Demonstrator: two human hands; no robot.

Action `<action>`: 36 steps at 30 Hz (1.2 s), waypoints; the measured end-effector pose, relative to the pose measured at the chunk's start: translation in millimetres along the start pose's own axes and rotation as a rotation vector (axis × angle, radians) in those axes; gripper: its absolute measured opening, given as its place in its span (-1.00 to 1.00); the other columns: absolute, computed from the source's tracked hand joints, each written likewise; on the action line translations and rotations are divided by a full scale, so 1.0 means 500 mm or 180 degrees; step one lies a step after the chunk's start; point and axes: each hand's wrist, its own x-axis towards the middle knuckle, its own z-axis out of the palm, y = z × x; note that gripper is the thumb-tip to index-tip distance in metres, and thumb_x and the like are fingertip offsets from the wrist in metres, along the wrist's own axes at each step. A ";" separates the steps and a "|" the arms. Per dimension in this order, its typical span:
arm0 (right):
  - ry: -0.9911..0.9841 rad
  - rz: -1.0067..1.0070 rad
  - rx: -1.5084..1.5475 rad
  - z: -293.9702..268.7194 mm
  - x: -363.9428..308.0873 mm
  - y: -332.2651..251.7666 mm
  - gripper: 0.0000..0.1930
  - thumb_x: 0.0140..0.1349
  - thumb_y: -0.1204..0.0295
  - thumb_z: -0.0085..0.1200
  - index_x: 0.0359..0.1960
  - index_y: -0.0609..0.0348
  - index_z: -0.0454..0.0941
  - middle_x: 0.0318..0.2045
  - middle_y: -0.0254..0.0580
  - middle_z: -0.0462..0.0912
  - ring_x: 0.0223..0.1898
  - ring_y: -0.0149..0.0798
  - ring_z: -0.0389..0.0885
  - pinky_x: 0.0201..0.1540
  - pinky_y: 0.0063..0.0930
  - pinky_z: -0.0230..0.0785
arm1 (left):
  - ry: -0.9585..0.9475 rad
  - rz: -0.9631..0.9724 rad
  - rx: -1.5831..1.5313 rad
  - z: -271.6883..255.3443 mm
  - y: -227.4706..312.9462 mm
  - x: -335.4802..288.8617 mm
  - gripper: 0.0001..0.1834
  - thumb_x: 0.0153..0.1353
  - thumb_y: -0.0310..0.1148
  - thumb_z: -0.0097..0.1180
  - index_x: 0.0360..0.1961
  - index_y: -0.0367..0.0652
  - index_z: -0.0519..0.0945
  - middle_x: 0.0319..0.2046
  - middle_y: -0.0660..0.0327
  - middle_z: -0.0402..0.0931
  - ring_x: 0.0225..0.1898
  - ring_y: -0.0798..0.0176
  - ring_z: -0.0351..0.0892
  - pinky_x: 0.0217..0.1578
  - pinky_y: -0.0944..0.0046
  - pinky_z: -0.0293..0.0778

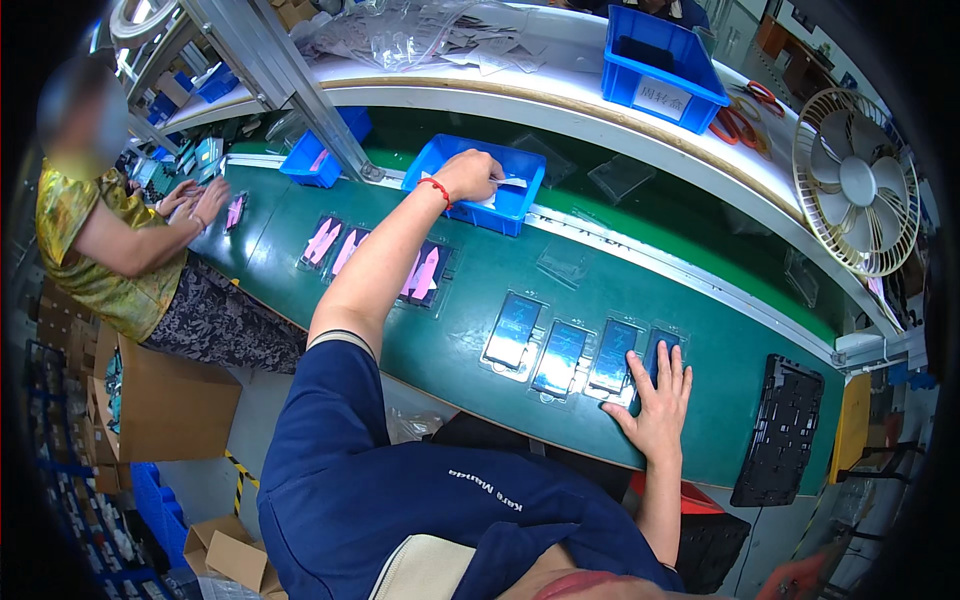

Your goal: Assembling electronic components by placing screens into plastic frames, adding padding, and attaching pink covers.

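Observation:
My left hand (468,176) reaches into a blue plastic bin (515,217) at the back of the bench. Its fingers are closed on a white slip (511,182) that pokes out to the right; more white pieces lie in the bin. My right hand (656,402) is spread open, fingers over the rightmost of several dark, glossy phone-sized panels in clear plastic trays. Beside it lie a third panel (612,358), a second (560,358) and the leftmost (513,330). Left of these, partly behind my left forearm, are dark panels topped with pink pieces (424,272).
A black moulded tray (778,430) lies at the bench's right end. A fan (857,182) stands at the shelf's right, near orange scissors (735,125) and a blue bin (665,85). At far left, a co-worker (110,225) works at the same bench. A metal post (290,80) rises behind it.

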 end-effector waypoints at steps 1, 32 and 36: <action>0.0004 0.0002 0.0001 0.000 0.000 0.000 -0.19 -0.17 -0.18 0.24 0.20 -0.23 0.42 0.31 0.11 0.16 0.36 0.19 0.01 0.30 0.25 -0.17 | 0.0001 0.0004 0.0003 -0.002 -0.002 -0.002 -0.69 -0.08 -0.40 0.18 -0.24 -0.19 0.68 -0.27 -0.01 0.63 -0.17 -0.05 0.60 -0.05 0.14 0.47; 0.0545 -0.0724 0.1619 0.009 0.177 -0.130 -0.64 0.12 0.23 0.18 -0.11 0.17 0.56 -0.12 -0.06 0.60 0.05 -0.02 0.48 0.26 0.04 0.05 | 0.2085 -0.1122 -0.3297 0.008 -0.022 -0.048 -0.91 0.32 -0.48 -0.03 -0.18 -0.21 0.40 -0.33 0.14 0.57 -0.30 0.27 0.63 -0.46 0.30 0.59; 0.0503 -0.0719 0.1774 0.014 0.189 -0.143 -0.67 0.09 0.26 0.22 -0.17 0.19 0.59 -0.21 -0.07 0.64 -0.06 -0.05 0.55 0.19 -0.04 0.19 | 0.1997 -0.0731 -0.4105 -0.004 0.010 -0.081 -0.89 0.31 -0.48 -0.02 -0.17 -0.21 0.40 -0.26 0.11 0.58 -0.27 0.26 0.62 -0.41 0.29 0.62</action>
